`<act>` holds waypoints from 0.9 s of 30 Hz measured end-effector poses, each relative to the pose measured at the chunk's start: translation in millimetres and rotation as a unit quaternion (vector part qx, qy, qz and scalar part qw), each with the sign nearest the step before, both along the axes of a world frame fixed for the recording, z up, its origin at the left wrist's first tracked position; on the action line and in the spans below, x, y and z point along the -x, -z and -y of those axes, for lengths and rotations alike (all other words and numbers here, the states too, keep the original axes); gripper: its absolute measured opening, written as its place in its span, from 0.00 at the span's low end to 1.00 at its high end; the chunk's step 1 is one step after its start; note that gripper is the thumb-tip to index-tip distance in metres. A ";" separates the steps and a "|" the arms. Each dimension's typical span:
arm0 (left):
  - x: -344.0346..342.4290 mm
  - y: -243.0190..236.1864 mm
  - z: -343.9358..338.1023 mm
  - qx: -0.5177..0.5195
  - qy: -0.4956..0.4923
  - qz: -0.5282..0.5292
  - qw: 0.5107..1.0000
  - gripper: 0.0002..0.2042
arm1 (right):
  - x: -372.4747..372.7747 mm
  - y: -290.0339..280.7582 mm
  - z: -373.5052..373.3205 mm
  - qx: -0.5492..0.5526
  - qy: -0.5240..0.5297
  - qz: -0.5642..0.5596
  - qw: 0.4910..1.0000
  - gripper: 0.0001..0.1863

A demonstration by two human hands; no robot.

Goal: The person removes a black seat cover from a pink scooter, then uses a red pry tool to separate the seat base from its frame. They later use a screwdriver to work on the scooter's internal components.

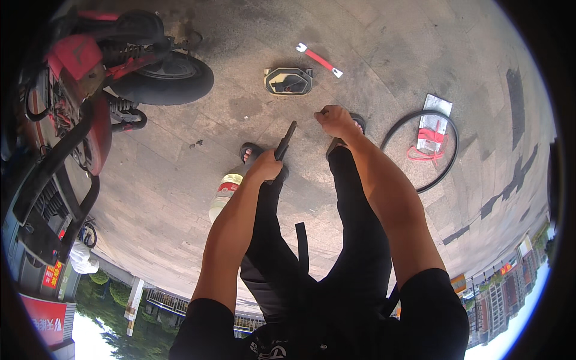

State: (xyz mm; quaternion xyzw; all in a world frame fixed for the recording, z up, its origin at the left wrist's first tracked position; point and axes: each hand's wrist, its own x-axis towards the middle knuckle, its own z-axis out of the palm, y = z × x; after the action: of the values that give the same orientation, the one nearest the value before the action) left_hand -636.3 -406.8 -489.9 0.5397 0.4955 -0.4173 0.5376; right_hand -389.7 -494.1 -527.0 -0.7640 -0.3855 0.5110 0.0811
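My left hand (267, 165) is wrapped round a dark, narrow tool (288, 137) that points up and away from me; its exact kind is not clear. To its right, my right hand (338, 122) is closed in the air above my right foot, and whatever it may hold is hidden by the fingers. Beyond both hands, a cream-and-black open case (288, 81) with dark contents lies on the ground. Just past it is a flat double-ended wrench (320, 60) with a red middle and silver ends.
A red motorcycle (75, 57) with a black tyre (174, 81) occupies the left. Beside my left foot stands a clear bottle (228, 187) with a red label. To the right lie a black hoop (456, 141), a white packet (440, 105) and red cord (429, 155) on the paving (372, 66).
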 end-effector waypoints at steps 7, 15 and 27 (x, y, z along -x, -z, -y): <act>-7.1 156.1 2.7 0.039 0.034 0.085 0.995 0.20 | 0.8 189.9 9.8 0.043 -0.031 -0.045 0.998 0.19; 31.5 222.1 -11.6 -0.037 0.079 0.228 0.970 0.20 | -55.6 206.2 19.9 -0.004 -0.123 0.066 0.990 0.16; 37.1 206.1 -100.0 -0.150 0.293 0.193 0.924 0.25 | 20.4 168.9 -89.9 -0.148 -0.368 0.221 0.891 0.62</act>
State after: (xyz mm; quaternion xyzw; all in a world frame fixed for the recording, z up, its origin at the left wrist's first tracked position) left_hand -673.3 -306.8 -696.0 0.8051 0.2587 -0.3651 0.3893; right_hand -410.1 -404.2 -695.9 -0.6397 -0.7181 0.2597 -0.0879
